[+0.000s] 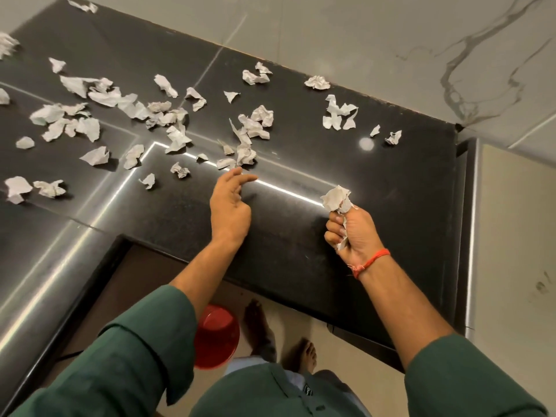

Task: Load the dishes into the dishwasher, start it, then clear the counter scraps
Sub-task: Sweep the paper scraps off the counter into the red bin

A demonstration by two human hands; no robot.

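Head view, looking down on a black countertop (376, 176) with an L-shaped front edge. Right hand (350, 230), near the front edge toward the right end, clenched around a bunch of crumpled paper scraps (337, 198), which protrude above the curled fingers; red thread bracelet (371, 261) at the wrist. Left hand (230, 203), over the middle of the countertop, relaxed and empty, fingers loosely extended toward the nearest loose scrap (225, 163), fingertips just beside it; contact not discernible. Remaining loose paper scraps (120, 100) scattered over the left and central parts of the countertop, denser toward the left edge; a few more near the back edge (317, 82) and toward the back right corner (340, 112). Green sleeves (144, 350) on both forearms, rolled back. Red bucket (216, 335) on the floor below the front edge, beside bare feet (258, 326). Marbled wall tiles (391, 40) behind the back edge.
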